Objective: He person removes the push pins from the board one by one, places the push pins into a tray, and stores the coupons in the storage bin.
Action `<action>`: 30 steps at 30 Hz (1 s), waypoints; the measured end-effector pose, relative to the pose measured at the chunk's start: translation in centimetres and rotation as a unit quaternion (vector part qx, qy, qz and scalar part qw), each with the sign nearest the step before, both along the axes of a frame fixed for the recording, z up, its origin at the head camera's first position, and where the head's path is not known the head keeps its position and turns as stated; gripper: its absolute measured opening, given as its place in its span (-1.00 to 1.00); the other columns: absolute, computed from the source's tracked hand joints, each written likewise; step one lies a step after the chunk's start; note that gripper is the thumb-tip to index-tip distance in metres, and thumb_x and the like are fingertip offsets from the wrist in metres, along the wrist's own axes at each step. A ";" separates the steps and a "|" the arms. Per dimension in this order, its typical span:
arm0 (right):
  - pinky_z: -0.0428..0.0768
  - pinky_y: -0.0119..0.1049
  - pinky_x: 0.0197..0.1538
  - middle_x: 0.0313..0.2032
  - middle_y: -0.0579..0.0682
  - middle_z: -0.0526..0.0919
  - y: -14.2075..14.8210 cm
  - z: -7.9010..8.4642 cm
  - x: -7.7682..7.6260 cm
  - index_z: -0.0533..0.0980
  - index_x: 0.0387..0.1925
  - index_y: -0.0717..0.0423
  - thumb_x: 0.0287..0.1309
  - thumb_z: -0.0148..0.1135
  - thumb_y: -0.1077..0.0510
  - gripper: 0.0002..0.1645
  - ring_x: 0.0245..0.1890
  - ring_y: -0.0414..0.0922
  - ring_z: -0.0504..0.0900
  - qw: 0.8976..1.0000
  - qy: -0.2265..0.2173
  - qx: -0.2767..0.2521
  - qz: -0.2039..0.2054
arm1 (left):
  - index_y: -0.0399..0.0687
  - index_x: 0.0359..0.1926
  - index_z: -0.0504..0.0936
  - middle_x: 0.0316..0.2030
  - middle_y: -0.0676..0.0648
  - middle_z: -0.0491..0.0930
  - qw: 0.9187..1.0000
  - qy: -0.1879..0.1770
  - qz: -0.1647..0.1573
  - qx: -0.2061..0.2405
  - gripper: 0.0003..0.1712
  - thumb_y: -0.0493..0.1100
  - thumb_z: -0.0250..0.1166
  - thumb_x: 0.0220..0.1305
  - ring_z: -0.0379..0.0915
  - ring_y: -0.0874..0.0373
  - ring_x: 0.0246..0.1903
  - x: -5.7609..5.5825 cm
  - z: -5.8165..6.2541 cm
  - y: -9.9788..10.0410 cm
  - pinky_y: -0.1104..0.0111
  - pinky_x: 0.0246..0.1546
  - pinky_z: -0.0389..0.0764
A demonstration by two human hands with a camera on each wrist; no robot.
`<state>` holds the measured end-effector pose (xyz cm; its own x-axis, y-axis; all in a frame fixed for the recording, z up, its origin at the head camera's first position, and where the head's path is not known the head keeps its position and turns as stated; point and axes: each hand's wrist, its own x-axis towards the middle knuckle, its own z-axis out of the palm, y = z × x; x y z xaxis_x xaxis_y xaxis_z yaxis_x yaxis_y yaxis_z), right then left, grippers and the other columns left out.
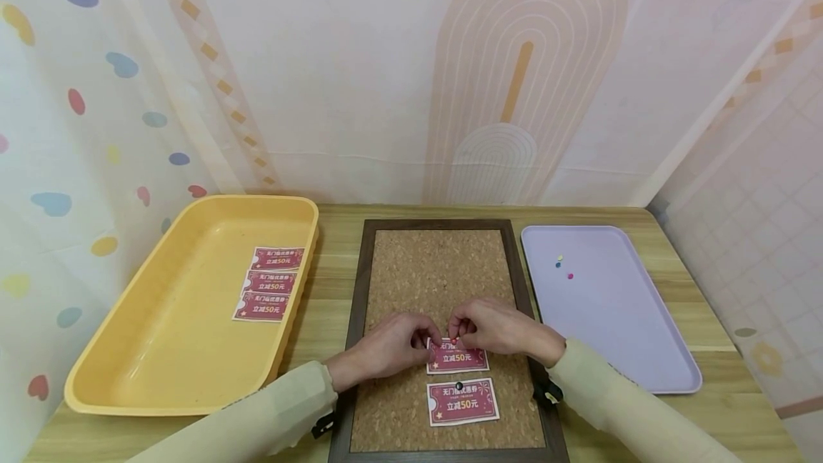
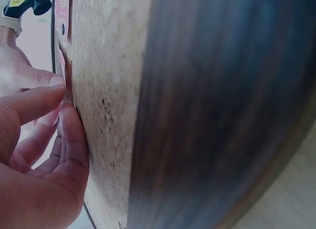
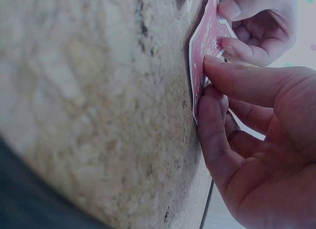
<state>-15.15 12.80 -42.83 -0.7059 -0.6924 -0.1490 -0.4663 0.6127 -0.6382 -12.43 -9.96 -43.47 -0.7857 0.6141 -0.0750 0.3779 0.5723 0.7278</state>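
A red coupon (image 1: 458, 359) lies on the upper part of the lower half of the cork board (image 1: 444, 263). My left hand (image 1: 393, 345) pinches its left edge; in the left wrist view, the fingertips (image 2: 58, 93) meet at the slightly lifted paper. At its top edge, my right hand (image 1: 498, 327) pinches a small red push pin (image 1: 454, 341), mostly hidden by the fingers. In the right wrist view, the right fingers (image 3: 217, 123) press close over the bent coupon (image 3: 205, 46). Just below, a second coupon (image 1: 463, 406) is held by a black push pin (image 1: 459, 386).
To the left stands a yellow basin (image 1: 173, 349) with three more coupons (image 1: 266, 283) along its right side. On the right is a lilac tray (image 1: 611, 334) with a few push pins (image 1: 569, 276). A dark wooden frame (image 1: 437, 224) borders the board.
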 end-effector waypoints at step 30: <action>0.44 -0.40 -0.38 -0.51 -0.28 0.54 0.0 0.1 0.0 0.62 -0.37 -0.04 0.24 0.38 0.34 -0.79 -0.50 -0.34 0.45 1.000 -0.005 -0.002 0.008 | -0.05 -0.22 0.71 -0.41 0.11 0.63 1.000 -0.014 0.006 -0.006 -0.82 -0.36 0.47 0.19 0.48 0.32 -0.41 -0.2 -0.1 0.1 0.39 -0.36 0.53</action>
<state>-15.12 12.75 -42.76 -0.6929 -0.7045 -0.1536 -0.4695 0.6025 -0.6454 -12.59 -9.88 -43.53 -0.7901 0.6040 -0.1048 0.3501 0.5849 0.7317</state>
